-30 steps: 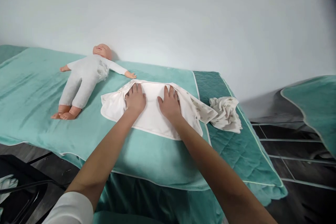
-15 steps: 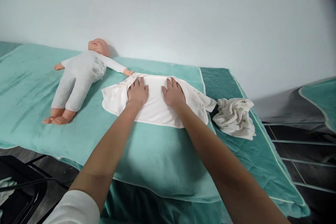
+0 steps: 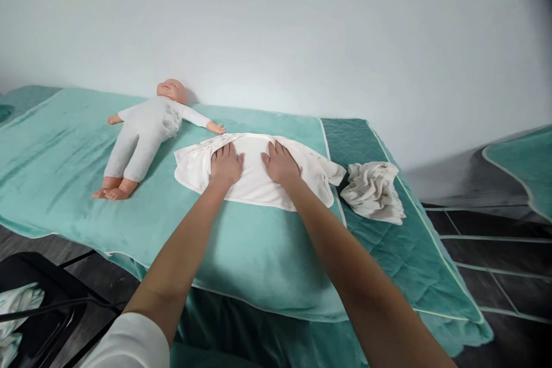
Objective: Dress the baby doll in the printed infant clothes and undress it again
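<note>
A white baby shirt (image 3: 254, 192) lies spread open on the green bed cover, its patterned sleeves out to the sides. My left hand (image 3: 227, 165) rests flat on the left part of the shirt, fingers extended and thumb apart. On the right part lies my right hand (image 3: 281, 164), also flat with spread fingers; some fingertips reach under the fold of the front panel. To the left a baby doll (image 3: 149, 126) in a white cloth body lies on its back, one hand close to the shirt's upper edge. Right of the shirt sits a crumpled printed cloth (image 3: 374, 192).
The bed (image 3: 276, 276) has a light green cover over a darker quilted one (image 3: 414, 267). A white wall (image 3: 276, 40) runs behind it. At the lower left stands a black chair (image 3: 52, 322) with white cloths on it. Another green cover (image 3: 524, 167) shows at far right.
The camera view has tilted up and shifted slightly, showing more wall. Both hands remain flat on the shirt in nearly the same place; the doll and cloth have not moved on the bed.
</note>
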The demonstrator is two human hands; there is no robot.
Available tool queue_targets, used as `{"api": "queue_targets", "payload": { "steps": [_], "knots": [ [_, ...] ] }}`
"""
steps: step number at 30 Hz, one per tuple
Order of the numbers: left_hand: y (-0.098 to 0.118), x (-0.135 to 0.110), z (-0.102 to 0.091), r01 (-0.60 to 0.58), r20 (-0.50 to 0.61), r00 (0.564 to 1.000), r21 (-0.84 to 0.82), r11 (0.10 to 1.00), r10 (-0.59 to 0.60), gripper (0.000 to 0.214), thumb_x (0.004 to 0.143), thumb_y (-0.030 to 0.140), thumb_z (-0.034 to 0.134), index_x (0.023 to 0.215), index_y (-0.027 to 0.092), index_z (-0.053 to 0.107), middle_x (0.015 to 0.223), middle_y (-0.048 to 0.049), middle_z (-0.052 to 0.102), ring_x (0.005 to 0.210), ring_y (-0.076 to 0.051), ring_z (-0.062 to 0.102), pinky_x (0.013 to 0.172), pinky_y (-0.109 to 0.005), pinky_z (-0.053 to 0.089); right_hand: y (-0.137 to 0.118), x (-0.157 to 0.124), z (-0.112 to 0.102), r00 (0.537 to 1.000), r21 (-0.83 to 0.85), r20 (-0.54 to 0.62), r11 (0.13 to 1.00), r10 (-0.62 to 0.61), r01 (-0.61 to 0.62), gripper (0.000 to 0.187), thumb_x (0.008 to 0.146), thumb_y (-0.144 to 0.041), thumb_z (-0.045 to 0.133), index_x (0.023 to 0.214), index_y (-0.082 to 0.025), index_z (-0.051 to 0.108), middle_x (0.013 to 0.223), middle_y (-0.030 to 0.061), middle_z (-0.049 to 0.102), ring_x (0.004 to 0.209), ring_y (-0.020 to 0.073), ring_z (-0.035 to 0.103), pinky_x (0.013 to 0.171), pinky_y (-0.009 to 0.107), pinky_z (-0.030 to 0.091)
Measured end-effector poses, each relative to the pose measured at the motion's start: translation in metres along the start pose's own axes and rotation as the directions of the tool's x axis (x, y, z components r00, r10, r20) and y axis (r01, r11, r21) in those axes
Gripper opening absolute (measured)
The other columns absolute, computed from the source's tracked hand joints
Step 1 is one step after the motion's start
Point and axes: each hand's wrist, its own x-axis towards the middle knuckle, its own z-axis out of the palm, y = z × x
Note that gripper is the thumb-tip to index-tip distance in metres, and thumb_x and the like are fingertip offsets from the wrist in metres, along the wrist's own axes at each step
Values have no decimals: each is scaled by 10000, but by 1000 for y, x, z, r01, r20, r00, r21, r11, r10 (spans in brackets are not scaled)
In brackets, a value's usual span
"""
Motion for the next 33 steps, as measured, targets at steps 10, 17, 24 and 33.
{"api": "queue_targets", "payload": {
  "steps": [10,17,24,33],
  "knots": [
    [-40,-61,-15,-240,-325,934,-263,934,148,382,1041,275,393,1313,200,651,1453,-97,642,1444,-211,506,1243,-421,392,-6,-63,3,987,-129,-31,980,-158,153,659,1088,-438,290,1614,-46,357,1718,195,269,1607,333,245,1294,488,220],
    [-131,-52,-26,245,-412,832,-325,913,-370,418,941,334,552,1307,143,621,1361,-198,644,1317,-346,564,1153,-510,439,-16,-129,4,964,-111,-73,963,-255,246,625,1083,-428,321,1593,-76,406,1700,208,296,1602,325,271,1273,530,286],
    [-139,-16,-30,447,-277,785,-366,816,-554,189,883,305,617,1031,223,703,1232,-121,708,1218,-370,602,1073,-578,441,-46,-104,-3,955,-22,67,957,-288,290,597,1080,-361,308,1594,-75,406,1711,140,314,1601,296,276,1287,466,280],
    [-146,-4,-23,84,-591,645,-575,814,-485,166,884,62,491,905,198,583,1027,-58,581,949,-178,589,919,-342,535,-113,17,19,929,47,70,932,-362,360,580,1083,-316,292,1575,-32,409,1688,170,364,1592,286,282,1292,453,225]
  ]
}}
